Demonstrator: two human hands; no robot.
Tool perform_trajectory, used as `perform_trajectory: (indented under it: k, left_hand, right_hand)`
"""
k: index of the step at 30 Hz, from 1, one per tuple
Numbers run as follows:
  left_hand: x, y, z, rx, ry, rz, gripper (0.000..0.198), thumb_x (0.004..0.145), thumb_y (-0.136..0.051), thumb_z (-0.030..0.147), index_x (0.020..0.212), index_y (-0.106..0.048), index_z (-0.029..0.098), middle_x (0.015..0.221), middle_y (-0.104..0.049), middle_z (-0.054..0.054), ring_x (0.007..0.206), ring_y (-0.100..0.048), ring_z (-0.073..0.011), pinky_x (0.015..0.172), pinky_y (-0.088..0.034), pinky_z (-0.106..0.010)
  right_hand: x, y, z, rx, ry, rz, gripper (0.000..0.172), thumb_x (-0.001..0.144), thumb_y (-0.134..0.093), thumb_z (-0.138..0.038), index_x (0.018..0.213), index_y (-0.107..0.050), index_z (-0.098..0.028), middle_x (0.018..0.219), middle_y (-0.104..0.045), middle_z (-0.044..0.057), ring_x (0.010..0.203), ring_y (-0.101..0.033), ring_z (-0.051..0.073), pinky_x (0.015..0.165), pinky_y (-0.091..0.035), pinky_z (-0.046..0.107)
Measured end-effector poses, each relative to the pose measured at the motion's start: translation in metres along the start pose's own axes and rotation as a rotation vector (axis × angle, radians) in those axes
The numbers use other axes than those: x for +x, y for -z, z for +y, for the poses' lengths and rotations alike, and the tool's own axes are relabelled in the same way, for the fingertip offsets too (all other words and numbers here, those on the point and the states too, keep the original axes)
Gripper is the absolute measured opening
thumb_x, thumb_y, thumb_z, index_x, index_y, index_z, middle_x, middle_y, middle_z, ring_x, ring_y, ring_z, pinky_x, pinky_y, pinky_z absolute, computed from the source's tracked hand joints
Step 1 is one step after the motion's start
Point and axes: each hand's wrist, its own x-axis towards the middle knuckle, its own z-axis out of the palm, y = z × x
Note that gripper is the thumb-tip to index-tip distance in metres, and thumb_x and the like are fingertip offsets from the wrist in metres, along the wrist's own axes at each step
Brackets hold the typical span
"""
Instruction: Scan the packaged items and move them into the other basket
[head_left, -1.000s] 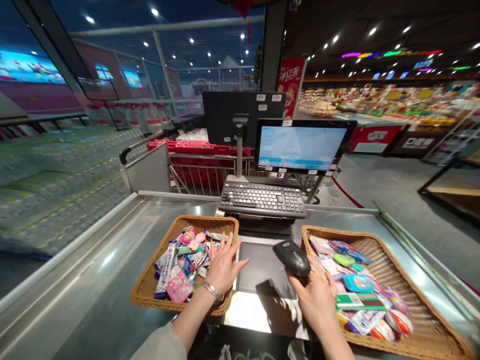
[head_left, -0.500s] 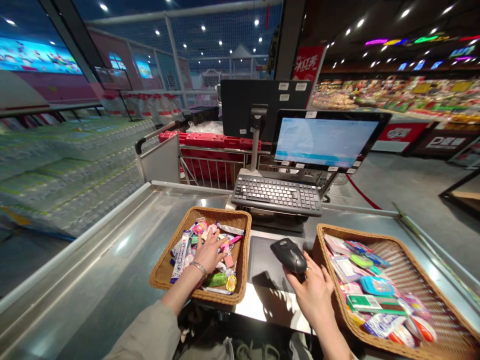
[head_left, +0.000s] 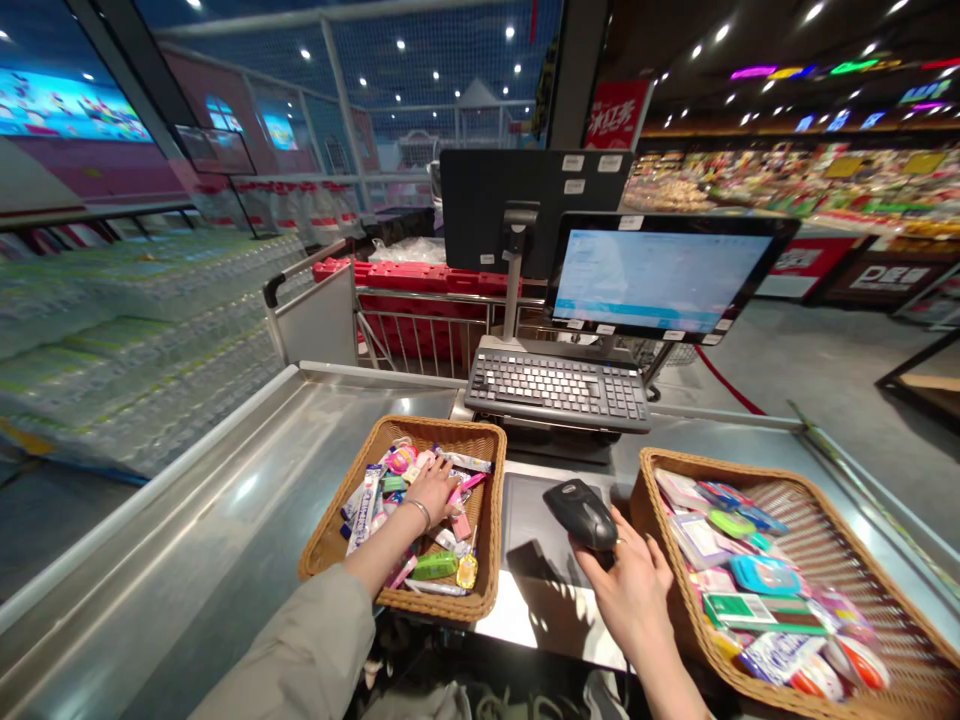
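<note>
My left hand (head_left: 433, 489) reaches into the left wicker basket (head_left: 496, 520), palm down on a pile of small packaged goods. Its fingers are stretched out and apart, with the tips partly lost among the packets. Near it lie a white-and-blue stick pack (head_left: 365, 507), a pink round item (head_left: 402, 458), a green packet (head_left: 436, 566) and a yellow-ended stick (head_left: 466, 571). Between the two baskets, my right hand (head_left: 631, 582) is wrapped round a black handheld barcode scanner (head_left: 576, 511), held above the counter with its head pointing up and left.
Close to my right hand stands the right wicker basket (head_left: 679, 610), holding several packaged items, among them a blue case (head_left: 765, 575). Beyond the scanner are a black keyboard (head_left: 555, 385) and a lit screen (head_left: 660, 278). A metal counter (head_left: 225, 520) extends left; a shopping cart (head_left: 427, 320) is behind.
My left hand has slid slightly farther into the left basket, towards its far right. The scanner stays in my right hand, almost unmoved. The view has shifted a little.
</note>
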Motion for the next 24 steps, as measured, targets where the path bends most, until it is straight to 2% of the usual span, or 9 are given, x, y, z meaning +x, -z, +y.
perform_trajectory:
  k: [4, 7, 10, 13, 16, 21, 24]
  left_hand:
    - [0.009, -0.008, 0.000, 0.044, -0.029, -0.035, 0.063, 0.068, -0.079, 0.042, 0.126, -0.060, 0.024, 0.150, -0.044, -0.015, 0.145, -0.028, -0.0340, 0.117, -0.017, -0.055]
    - [0.011, -0.012, -0.001, 0.094, -0.052, -0.047, 0.054, 0.068, -0.080, 0.038, 0.117, -0.063, 0.024, 0.143, -0.053, -0.014, 0.143, -0.033, -0.0332, 0.118, -0.011, -0.058]
    - [0.010, -0.013, -0.002, 0.151, -0.067, -0.041, 0.035, 0.071, -0.078, 0.032, 0.104, -0.067, 0.023, 0.116, -0.070, -0.010, 0.133, -0.047, -0.0311, 0.118, 0.000, -0.059]
    - [0.007, -0.013, -0.002, 0.193, -0.066, -0.033, 0.031, 0.068, -0.079, 0.029, 0.097, -0.069, 0.022, 0.095, -0.073, -0.007, 0.111, -0.062, -0.0301, 0.117, 0.004, -0.060]
    - [0.004, -0.012, -0.003, 0.203, -0.079, -0.025, 0.030, 0.065, -0.080, 0.027, 0.092, -0.070, 0.021, 0.094, -0.072, -0.007, 0.096, -0.066, -0.0289, 0.116, 0.004, -0.062]
    - [-0.001, -0.007, -0.005, 0.167, -0.120, 0.027, 0.010, 0.072, -0.072, 0.021, 0.082, -0.071, 0.020, 0.087, -0.070, -0.007, 0.094, -0.065, -0.0290, 0.116, -0.003, -0.062]
    - [-0.005, -0.002, -0.007, 0.142, -0.128, 0.082, 0.005, 0.076, -0.068, 0.019, 0.080, -0.069, 0.021, 0.084, -0.070, -0.006, 0.092, -0.065, -0.0270, 0.116, -0.006, -0.061]
  right_hand:
    - [0.001, 0.001, 0.002, 0.008, -0.017, 0.002, 0.040, 0.078, -0.050, -0.053, 0.092, -0.071, -0.021, 0.124, -0.066, 0.012, 0.129, -0.050, 0.029, 0.112, -0.019, 0.053]
    - [0.002, 0.003, 0.003, 0.011, -0.029, 0.003, 0.041, 0.078, -0.049, -0.053, 0.092, -0.070, -0.021, 0.122, -0.067, 0.012, 0.128, -0.051, 0.029, 0.112, -0.019, 0.052]
    - [0.002, 0.003, 0.005, 0.011, -0.029, 0.003, 0.040, 0.079, -0.050, -0.052, 0.091, -0.070, -0.020, 0.122, -0.067, 0.013, 0.128, -0.050, 0.029, 0.112, -0.019, 0.053]
    - [0.002, 0.002, 0.006, 0.015, -0.026, 0.003, 0.039, 0.079, -0.051, -0.051, 0.091, -0.070, -0.020, 0.123, -0.067, 0.012, 0.128, -0.051, 0.029, 0.111, -0.019, 0.053]
    - [0.003, 0.002, 0.007, 0.014, -0.021, 0.007, 0.039, 0.078, -0.051, -0.051, 0.093, -0.070, -0.020, 0.121, -0.067, 0.013, 0.128, -0.051, 0.029, 0.111, -0.020, 0.053]
    - [0.003, 0.003, 0.009, 0.011, -0.016, -0.008, 0.040, 0.079, -0.050, -0.052, 0.093, -0.069, -0.021, 0.123, -0.067, 0.013, 0.128, -0.050, 0.030, 0.110, -0.020, 0.054]
    - [0.004, 0.003, 0.010, 0.011, -0.008, 0.004, 0.039, 0.079, -0.050, -0.052, 0.092, -0.069, -0.021, 0.123, -0.066, 0.013, 0.128, -0.050, 0.030, 0.110, -0.020, 0.054]
